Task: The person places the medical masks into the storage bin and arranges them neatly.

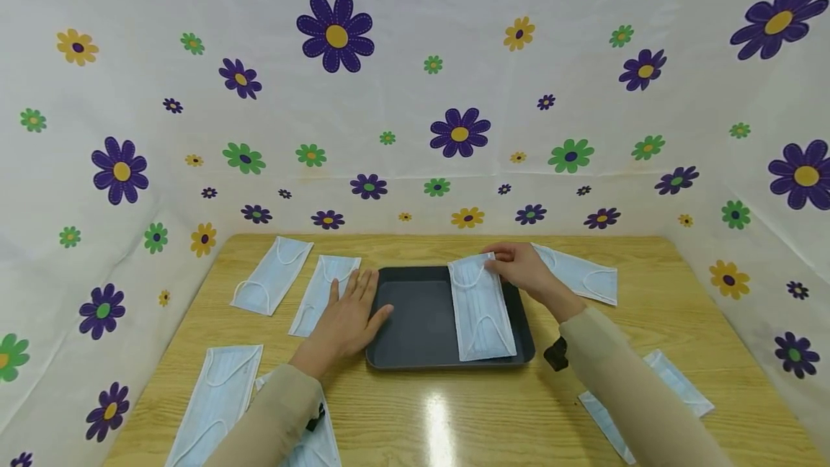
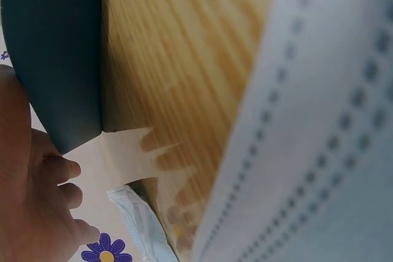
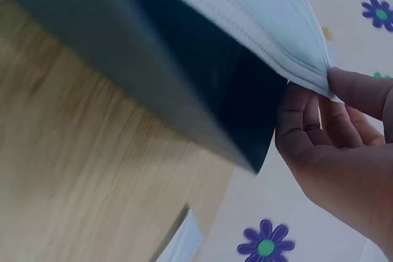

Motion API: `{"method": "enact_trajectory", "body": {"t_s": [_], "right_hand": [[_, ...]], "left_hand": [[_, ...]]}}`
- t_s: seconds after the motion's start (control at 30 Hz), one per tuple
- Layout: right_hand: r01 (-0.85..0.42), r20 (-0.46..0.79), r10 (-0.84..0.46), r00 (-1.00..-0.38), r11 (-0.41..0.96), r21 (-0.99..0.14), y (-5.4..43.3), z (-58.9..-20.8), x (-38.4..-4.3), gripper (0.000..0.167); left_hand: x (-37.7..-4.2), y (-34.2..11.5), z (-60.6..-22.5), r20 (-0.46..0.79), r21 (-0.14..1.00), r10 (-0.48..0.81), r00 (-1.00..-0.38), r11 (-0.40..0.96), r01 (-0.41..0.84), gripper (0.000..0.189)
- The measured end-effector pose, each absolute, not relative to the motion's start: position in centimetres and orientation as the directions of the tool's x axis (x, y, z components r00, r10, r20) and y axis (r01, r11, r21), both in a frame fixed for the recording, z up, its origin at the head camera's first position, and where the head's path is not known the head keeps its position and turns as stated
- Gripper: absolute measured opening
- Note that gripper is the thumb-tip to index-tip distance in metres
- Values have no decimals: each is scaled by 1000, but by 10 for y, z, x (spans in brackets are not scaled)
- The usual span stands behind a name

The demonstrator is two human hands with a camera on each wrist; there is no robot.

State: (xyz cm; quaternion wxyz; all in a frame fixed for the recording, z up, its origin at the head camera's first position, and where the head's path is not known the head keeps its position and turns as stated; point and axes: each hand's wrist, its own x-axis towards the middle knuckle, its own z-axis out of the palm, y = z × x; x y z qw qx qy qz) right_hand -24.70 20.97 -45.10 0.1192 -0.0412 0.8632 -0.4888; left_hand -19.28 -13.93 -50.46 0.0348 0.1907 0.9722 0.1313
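A dark grey tray (image 1: 415, 316) sits at the middle of the wooden table. Over its right part lies a light blue face mask (image 1: 483, 316), ear loops facing up. My right hand (image 1: 524, 269) pinches this mask by its far right corner, between thumb and fingers; in the right wrist view the mask's edge (image 3: 295, 75) rises above the tray's side. At the tray's left edge is my left hand (image 1: 346, 316), its fingers extended and its thumb reaching over the rim. Another face mask (image 1: 314, 301) lies partly behind that hand.
More masks lie around the tray: one at the back left (image 1: 272, 276), one at the front left (image 1: 215, 395), one partly under the left sleeve (image 1: 318, 442). On the right are a back mask (image 1: 593, 279) and mask material (image 1: 681, 384) partly covered by the right forearm. Flowered cloth (image 1: 402, 92) encloses the table.
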Motion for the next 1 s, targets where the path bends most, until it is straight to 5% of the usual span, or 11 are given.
{"method": "enact_trajectory", "body": {"t_s": [0.37, 0.73, 1.0], "right_hand": [[-259, -33, -405, -914, 643, -721, 160, -451, -255, 23], [-139, -103, -337, -936, 622, -771, 135, -460, -258, 22], [-194, -91, -399, -913, 617, -763, 122, -465, -262, 19]], "left_hand": [[-193, -139, -504, -17, 269, 380, -925, 893, 362, 80], [-194, -138, -505, -33, 259, 376, -926, 898, 356, 81], [-193, -137, -505, -33, 267, 376, -926, 896, 355, 79]]}}
